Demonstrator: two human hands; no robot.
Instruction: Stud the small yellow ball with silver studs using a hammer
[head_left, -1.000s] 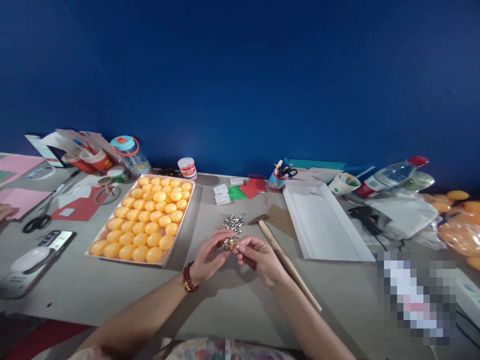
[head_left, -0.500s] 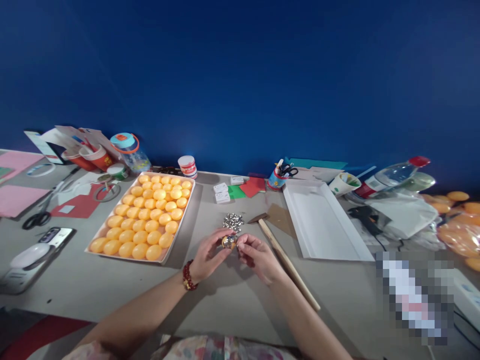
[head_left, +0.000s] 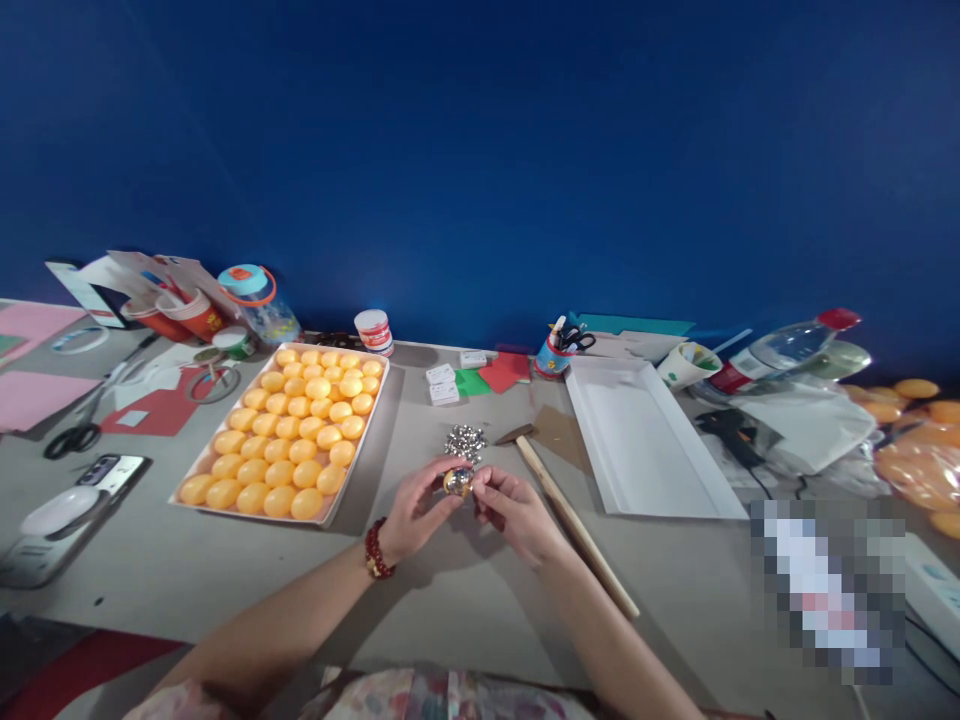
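Observation:
An orange ball (head_left: 457, 482) with shiny silver pieces on its face sits between the fingertips of my left hand (head_left: 416, 510), which wears a dark red beaded bracelet. My right hand (head_left: 517, 510) is closed in a pinch against the ball's right side; whatever lies between thumb and finger is too small to make out. Just beyond the ball lies a small heap of silver studs, like thumbtacks (head_left: 465, 441). To the right of my right hand rests a hammer (head_left: 566, 505) with a wooden handle.
At left stands a box of orange balls (head_left: 289, 440). At right lies a shallow white tray (head_left: 652, 450). Small white boxes (head_left: 442, 385) and red paper (head_left: 504, 372) lie farther back, near a cup with scissors (head_left: 553, 357). A black glue gun (head_left: 731, 435) is far right.
Both hands stay at the same spot with the ball between them. The view has shifted very slightly; nothing else has visibly moved.

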